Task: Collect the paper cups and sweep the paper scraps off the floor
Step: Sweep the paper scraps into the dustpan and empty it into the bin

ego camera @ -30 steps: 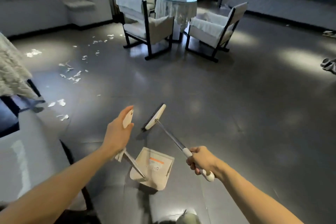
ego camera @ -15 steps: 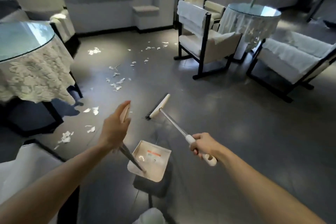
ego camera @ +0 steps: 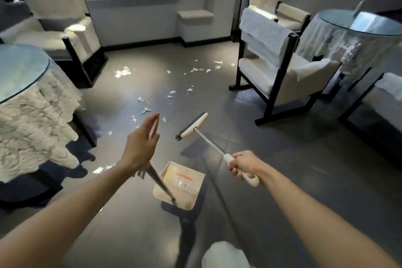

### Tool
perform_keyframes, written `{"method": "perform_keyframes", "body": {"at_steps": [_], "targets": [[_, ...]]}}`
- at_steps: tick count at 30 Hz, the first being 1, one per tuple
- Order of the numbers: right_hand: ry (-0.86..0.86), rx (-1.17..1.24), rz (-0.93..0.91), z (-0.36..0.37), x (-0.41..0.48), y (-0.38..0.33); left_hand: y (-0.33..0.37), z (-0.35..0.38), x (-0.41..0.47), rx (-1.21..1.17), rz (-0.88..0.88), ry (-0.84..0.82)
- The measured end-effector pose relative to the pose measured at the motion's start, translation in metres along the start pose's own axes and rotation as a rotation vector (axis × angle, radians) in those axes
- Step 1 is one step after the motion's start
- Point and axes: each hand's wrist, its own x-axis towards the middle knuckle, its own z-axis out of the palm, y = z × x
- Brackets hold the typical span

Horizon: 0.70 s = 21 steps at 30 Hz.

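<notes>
A round table (ego camera: 24, 65) with a lace cloth crowds the left edge, and an armchair (ego camera: 56, 19) sits far behind it. Between this table and the chairs on the right, the grey floor (ego camera: 282, 172) runs open toward the far wall. Paper scraps (ego camera: 123, 72) lie scattered across that lane, too many to count. The left hand (ego camera: 140, 144) is raised and clasps the long handle of one dustpan (ego camera: 185, 180), which hangs near. The right hand (ego camera: 245, 164) is fisted on the white grip of one broom (ego camera: 211, 143), with its head pointing far-left. In all there are four armchairs and two round tables — the second table (ego camera: 359, 26) is far right.
</notes>
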Motion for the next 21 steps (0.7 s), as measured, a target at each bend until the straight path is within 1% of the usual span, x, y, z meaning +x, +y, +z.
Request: {"method": "perform_keyframes", "body": {"at_steps": [4,10,16,19,21], "targets": [[-0.018,0.008,-0.01,-0.023,0.103,-0.084,-0.006,0.019,0.132,0.064,0.001,0.008],[-0.043,0.013,0.016,-0.066,0.279,-0.225,-0.016,0.065,0.355,0.052,-0.026,0.029],[-0.06,-0.003,0.013,-0.107,0.428,-0.384,-0.012,0.078,0.56,0.011,-0.042,0.087],[-0.049,0.007,0.013,-0.123,0.504,-0.445,-0.017,0.086,0.659,0.04,-0.033,0.129],[-0.044,0.01,0.014,-0.132,0.557,-0.482,-0.022,0.096,0.73,-0.01,-0.04,0.126]]}}
